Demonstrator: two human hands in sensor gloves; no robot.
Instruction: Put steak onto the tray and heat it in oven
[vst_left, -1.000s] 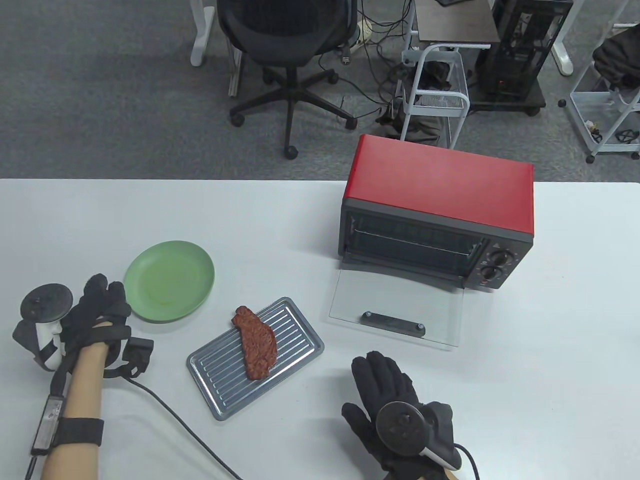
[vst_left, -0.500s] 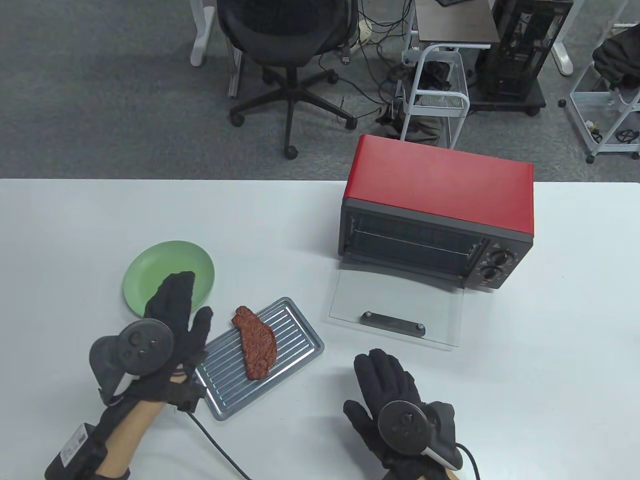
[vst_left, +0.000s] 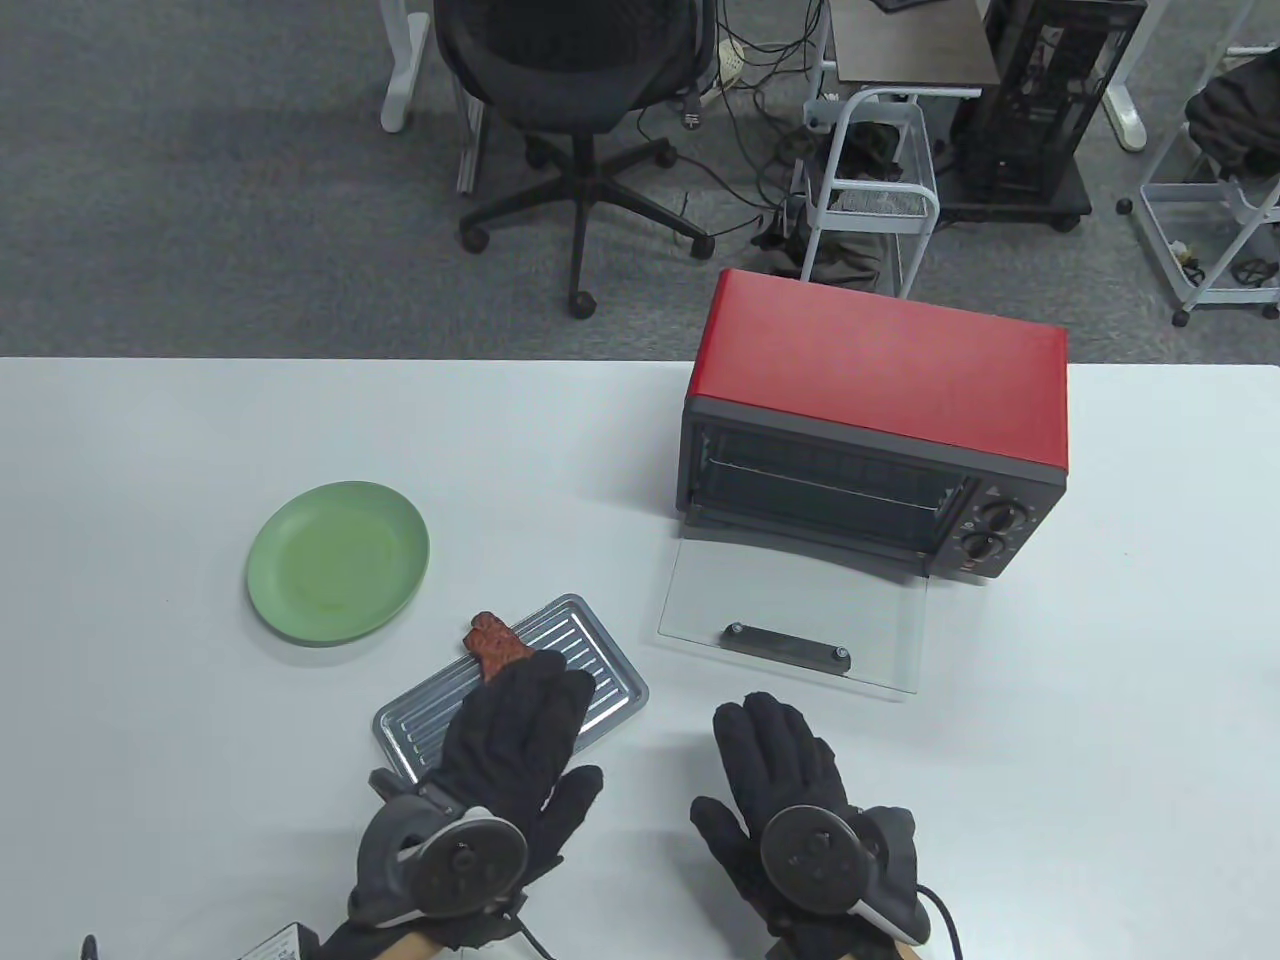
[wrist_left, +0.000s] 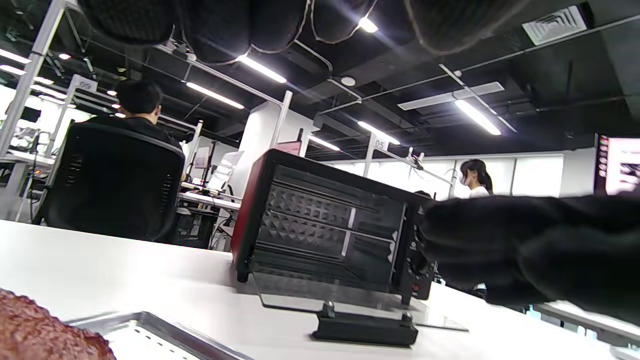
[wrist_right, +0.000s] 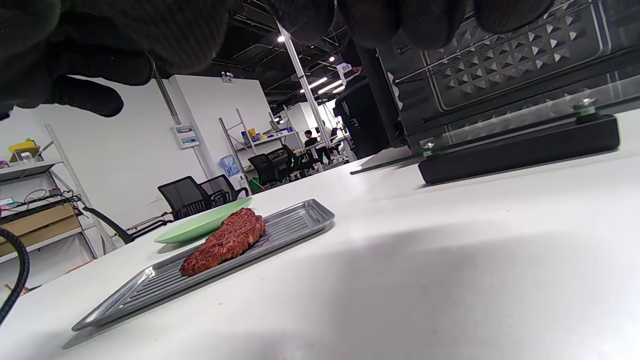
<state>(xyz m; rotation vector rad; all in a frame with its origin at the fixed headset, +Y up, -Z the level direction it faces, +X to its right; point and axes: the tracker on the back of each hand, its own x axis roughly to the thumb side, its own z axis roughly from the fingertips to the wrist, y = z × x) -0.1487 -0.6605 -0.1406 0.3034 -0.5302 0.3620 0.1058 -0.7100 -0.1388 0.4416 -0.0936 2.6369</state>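
A brown steak (vst_left: 490, 637) lies on the ribbed metal tray (vst_left: 600, 668) near the table's front. My left hand (vst_left: 530, 712) is stretched over the tray with straight fingers and hides most of the steak in the table view. The right wrist view shows the steak (wrist_right: 225, 240) lying free on the tray (wrist_right: 295, 225). My right hand (vst_left: 742, 762) lies flat and open on the table right of the tray. The red oven (vst_left: 880, 395) stands behind with its glass door (vst_left: 790, 610) folded down.
An empty green plate (vst_left: 338, 560) sits left of the tray. The oven's knobs (vst_left: 990, 530) are on its right side. The door handle (wrist_left: 365, 327) sticks up from the lowered glass. Office chairs and carts stand beyond the table's far edge.
My left hand has swung from the table's left side, past the green plate, to above the tray and steak. The right hand has barely shifted.
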